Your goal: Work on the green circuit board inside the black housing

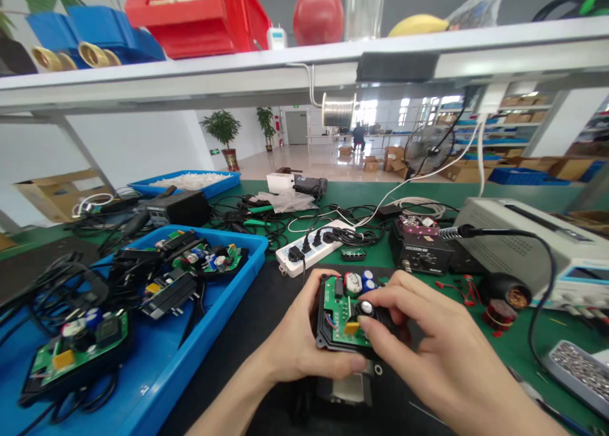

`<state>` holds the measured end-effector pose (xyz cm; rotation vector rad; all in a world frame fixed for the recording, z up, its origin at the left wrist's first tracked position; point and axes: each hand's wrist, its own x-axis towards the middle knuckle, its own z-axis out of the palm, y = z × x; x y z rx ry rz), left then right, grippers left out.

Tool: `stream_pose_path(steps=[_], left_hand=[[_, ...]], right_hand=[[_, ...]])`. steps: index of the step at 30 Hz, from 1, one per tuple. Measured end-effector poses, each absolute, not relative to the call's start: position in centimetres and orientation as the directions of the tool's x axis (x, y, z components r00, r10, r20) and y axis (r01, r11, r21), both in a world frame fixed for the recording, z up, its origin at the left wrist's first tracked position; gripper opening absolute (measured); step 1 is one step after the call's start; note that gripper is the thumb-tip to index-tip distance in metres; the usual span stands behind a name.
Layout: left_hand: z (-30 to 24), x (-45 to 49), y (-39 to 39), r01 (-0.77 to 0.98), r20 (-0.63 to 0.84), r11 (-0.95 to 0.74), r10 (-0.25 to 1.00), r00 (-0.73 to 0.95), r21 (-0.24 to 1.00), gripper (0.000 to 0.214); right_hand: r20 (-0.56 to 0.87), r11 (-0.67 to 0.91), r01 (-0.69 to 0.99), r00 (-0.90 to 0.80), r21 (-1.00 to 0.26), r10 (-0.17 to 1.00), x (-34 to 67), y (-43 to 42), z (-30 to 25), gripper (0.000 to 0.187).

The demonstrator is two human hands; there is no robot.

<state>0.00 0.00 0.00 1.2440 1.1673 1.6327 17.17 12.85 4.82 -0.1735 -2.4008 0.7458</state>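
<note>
The left hand (302, 344) grips the left edge of a black case (321, 325) held just right of the blue tray (209, 325). A green board (340, 310) sits in the case, parts up, with no cover on it. The right hand (428, 350) curls over the board's right side, fingertips pressing on parts there. I judge the board seated and the case not yet closed. Several like units (76, 350) lie uncovered in the tray.
</note>
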Motion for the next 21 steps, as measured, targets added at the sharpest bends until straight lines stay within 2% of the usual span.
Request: stream_pose_path(steps=[21], left_hand=[[0.04, 0.00, -0.02, -0.031, 0.285, -0.300, 0.930, -0.231, 0.953, 0.083]], right_hand=[[0.522, 0.844, -0.044, -0.802, -0.534, 0.289, 17.14, 12.77, 4.84, 0.011]])
